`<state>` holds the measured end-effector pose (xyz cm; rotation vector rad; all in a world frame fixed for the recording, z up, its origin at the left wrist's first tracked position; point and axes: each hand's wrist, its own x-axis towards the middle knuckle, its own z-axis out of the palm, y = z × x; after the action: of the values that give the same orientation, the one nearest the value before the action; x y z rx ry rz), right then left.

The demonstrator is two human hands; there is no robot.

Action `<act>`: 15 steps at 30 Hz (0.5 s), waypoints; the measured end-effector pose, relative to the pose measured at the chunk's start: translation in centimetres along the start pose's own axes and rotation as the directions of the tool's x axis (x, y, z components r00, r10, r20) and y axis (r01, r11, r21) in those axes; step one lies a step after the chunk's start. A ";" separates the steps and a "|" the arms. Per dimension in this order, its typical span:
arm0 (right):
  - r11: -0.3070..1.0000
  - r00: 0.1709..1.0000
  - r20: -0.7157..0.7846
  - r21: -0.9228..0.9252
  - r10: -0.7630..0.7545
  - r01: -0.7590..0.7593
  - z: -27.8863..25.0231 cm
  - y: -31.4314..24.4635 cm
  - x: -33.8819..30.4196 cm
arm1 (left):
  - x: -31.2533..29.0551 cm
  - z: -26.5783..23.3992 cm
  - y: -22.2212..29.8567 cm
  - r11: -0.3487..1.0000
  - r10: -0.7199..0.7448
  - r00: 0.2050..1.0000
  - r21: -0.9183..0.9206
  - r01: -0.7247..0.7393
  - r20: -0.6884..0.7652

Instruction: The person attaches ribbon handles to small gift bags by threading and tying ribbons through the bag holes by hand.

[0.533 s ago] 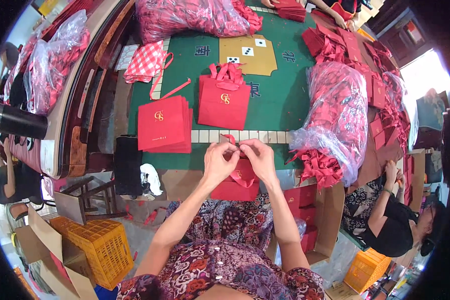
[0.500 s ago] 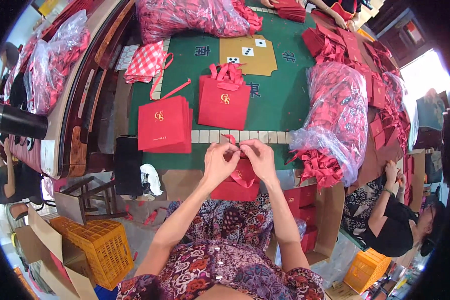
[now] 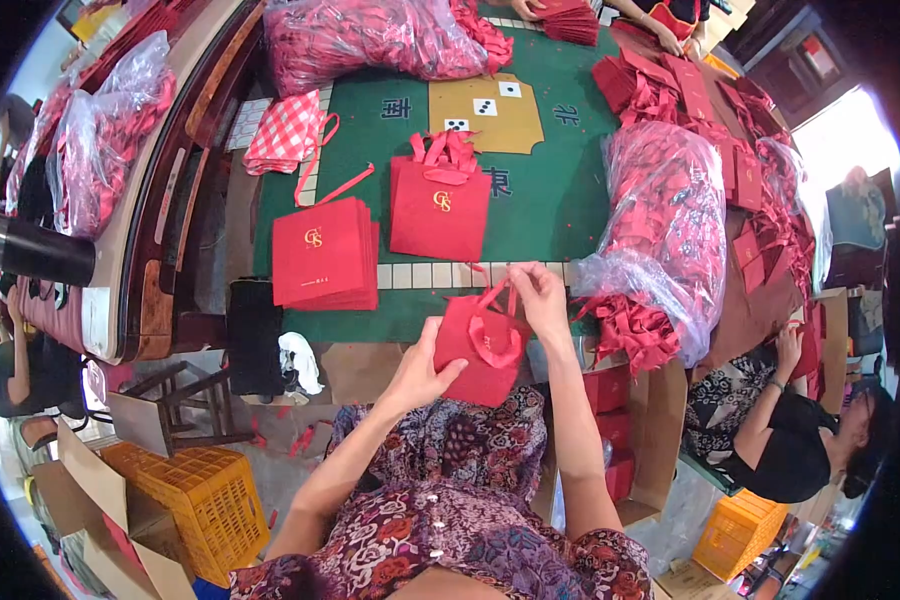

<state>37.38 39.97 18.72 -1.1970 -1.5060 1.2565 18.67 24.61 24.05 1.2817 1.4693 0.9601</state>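
Observation:
A small red gift bag (image 3: 482, 383) is tilted in front of me at the table's near edge. My left hand (image 3: 420, 372) grips its left side, with the thumb lying over the front. A ribbon handle (image 3: 497, 352) loops down across the bag's face. Above the bag's upper right, my right hand (image 3: 544, 308) pinches a red ribbon at the top edge; the fingertips partly hide it. Just beyond my hands stands a stack of red bags with ribbon handles (image 3: 440, 220). To its left lies a pile of flat red bags (image 3: 322, 255) showing no handles.
A plastic sack of red ribbons (image 3: 662, 225) lies at right, another sack (image 3: 370, 45) at the back. A checked red-and-white cloth (image 3: 284, 133) is at left. Below the table sit an open cardboard box (image 3: 658, 440) and a yellow crate (image 3: 205, 505). Another person (image 3: 785, 430) works at right.
My hands have moved apart: the left has gone down to the bag's side, and the right has risen slightly with the ribbon. The bag has been raised and tilted.

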 end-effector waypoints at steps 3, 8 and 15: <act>0.998 0.998 -0.033 -0.014 0.059 -0.060 0.2 -2.3 1.9 | -1.4 -1.0 -0.1 0.999 -0.015 1.000 0.040 0.015 0.003; 1.000 1.000 -0.017 -0.026 -0.003 0.002 0.2 -2.4 2.4 | -1.8 -1.3 0.0 1.000 0.009 0.998 -0.007 -0.009 0.058; 0.987 0.977 -0.211 -0.158 -0.013 -0.020 0.0 -3.6 -1.6 | 0.2 -3.0 0.6 0.926 0.032 0.998 -0.375 -0.052 -0.059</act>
<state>37.15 38.26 22.22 -1.3914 -1.4668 0.9900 15.96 24.93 25.35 1.0150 1.2229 1.2441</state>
